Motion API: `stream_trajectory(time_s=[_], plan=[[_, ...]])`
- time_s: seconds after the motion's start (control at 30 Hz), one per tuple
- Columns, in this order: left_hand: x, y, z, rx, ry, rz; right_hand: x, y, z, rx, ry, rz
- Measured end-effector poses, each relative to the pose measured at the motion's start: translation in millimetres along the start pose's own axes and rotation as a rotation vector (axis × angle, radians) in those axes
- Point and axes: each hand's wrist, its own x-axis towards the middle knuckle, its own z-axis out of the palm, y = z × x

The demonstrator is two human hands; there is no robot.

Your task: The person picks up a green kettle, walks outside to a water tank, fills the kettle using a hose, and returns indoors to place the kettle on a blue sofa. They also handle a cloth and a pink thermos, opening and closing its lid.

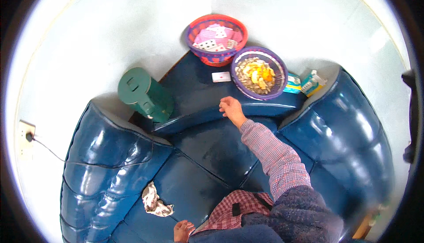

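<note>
My right hand (231,108) reaches over the front edge of the blue leather corner ledge (198,89), fingers loosely bent, with nothing seen in it. Just beyond it a single playing card (221,76) lies face up on the ledge. To its right stands a purple woven basket (281,80) of striped seeds, probably sunflower, topped with yellow and orange pieces. Behind is a red and purple woven basket (215,59) of loose playing cards (208,39). My left hand (183,230) is low near my apron (228,206), partly cut off; its grip is unclear.
A green lidded container (145,94) stands at the ledge's left end. Two packets (308,84) sit beside the right backrest. A crumpled cloth (155,201) lies on the sofa seat (205,157). From a wall socket (26,137), a cable (109,167) crosses the left backrest.
</note>
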Motion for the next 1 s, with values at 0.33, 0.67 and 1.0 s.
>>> stream_trajectory(time_s=[0.33,0.67,1.0], plan=[[35,-44,-16,0.156,-0.025,-0.077,-47,18,-206,-0.469,0.715,-0.289],[48,-24,30,0.247,-0.004,-0.060,67,-46,-305,-1.698,0.377,-0.165],[40,-15,49,0.294,0.017,-0.052,31,-40,-287,-1.697,0.247,-0.053]])
